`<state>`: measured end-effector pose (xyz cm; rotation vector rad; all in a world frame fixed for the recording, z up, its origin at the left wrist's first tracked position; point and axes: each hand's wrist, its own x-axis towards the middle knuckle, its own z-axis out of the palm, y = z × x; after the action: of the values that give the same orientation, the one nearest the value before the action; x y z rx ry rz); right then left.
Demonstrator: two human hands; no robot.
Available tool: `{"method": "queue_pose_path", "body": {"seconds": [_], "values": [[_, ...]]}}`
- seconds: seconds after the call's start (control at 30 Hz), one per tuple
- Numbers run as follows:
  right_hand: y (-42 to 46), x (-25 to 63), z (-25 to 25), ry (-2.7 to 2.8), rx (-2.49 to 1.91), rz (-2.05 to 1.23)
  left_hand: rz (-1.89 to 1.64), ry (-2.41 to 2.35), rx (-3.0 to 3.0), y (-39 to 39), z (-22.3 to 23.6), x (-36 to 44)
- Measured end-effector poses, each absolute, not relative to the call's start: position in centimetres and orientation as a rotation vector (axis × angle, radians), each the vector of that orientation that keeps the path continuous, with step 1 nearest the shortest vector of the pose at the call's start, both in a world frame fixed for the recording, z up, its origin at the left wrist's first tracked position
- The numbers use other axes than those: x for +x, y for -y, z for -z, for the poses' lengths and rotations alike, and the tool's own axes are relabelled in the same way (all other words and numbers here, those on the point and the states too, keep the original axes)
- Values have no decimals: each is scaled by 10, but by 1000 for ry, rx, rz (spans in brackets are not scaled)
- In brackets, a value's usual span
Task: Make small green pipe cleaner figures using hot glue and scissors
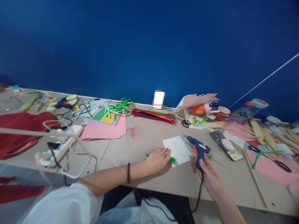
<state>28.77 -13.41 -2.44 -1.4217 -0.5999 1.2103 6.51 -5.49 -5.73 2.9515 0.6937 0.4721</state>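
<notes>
My left hand (157, 160) rests on the tabletop and pinches a green pipe cleaner (173, 160), whose fuzzy tip lies at the edge of a white card (177, 150). My right hand (206, 174) grips a blue hot glue gun (198, 149) by its handle, with the nozzle pointing up and to the left, close to the card's right edge. A black cord (199, 193) hangs down from the gun past the table edge. A small orange paper piece (194, 151) shows behind the gun.
Stacked pink and coloured paper (104, 127), bundled pipe cleaners (153, 115), black-handled scissors (185, 123), a phone (216, 136) and paper cups (201, 109) crowd the table. A power strip (63, 143) with tangled cords and a red cloth (21, 133) lie at the left.
</notes>
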Motion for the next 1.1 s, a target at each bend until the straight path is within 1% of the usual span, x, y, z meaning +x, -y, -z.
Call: {"method": "queue_pose_path", "body": {"seconds": [0.2,0.37,0.57,0.63,0.73,0.83,0.9,1.1], "values": [[127,307,39,823,-1674,-1042,-388,-803,2903,62,46,113],[116,330,51,1022,-1954,-697,-383,-807,2739,64,31,142],[119,338,39,1519,-2256,-226,-448,-623,2761,56,30,122],[121,333,32,1587,-2259,-39,-502,-601,2805,52,35,112],[120,318,23,1684,-2095,194,-556,-584,2863,47,43,102],[112,298,24,1890,-1825,159,-590,-613,2908,44,49,99],[106,285,29,1982,-1747,81,-599,-634,2933,42,51,99],[95,268,44,2117,-1821,13,-601,-684,2959,36,52,97]]}}
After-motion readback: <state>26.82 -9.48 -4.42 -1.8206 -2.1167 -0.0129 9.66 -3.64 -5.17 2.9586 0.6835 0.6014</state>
